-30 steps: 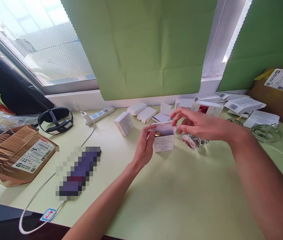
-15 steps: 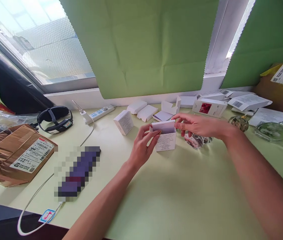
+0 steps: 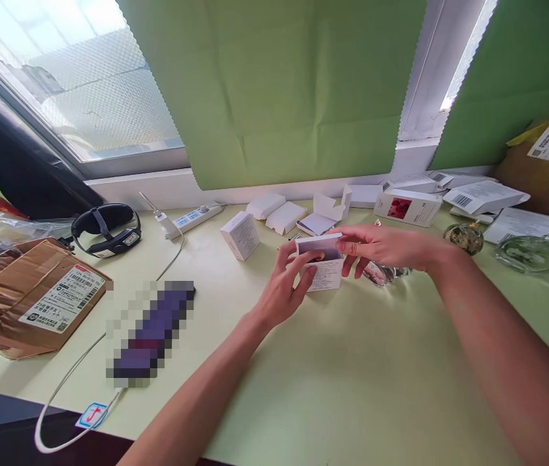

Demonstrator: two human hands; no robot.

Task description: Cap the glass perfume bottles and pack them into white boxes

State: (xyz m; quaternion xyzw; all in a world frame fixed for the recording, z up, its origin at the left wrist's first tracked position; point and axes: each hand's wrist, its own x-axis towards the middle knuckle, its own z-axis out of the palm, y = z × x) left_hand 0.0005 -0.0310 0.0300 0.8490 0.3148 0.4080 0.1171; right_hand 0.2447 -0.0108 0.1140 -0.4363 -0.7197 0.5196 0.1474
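while the left hand (image 3: 286,285) grips the small white box (image 3: 321,266) standing mid-worktop (image 3: 352,388), the right hand (image 3: 376,247) pinches its top flap nearly shut, so closing looks almost done, with the flap apparently not yet tucked in

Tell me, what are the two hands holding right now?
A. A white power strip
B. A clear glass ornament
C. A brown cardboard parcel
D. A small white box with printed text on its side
D: the left hand and the right hand both grip the small white box standing on the green table, fingers at its top flap.
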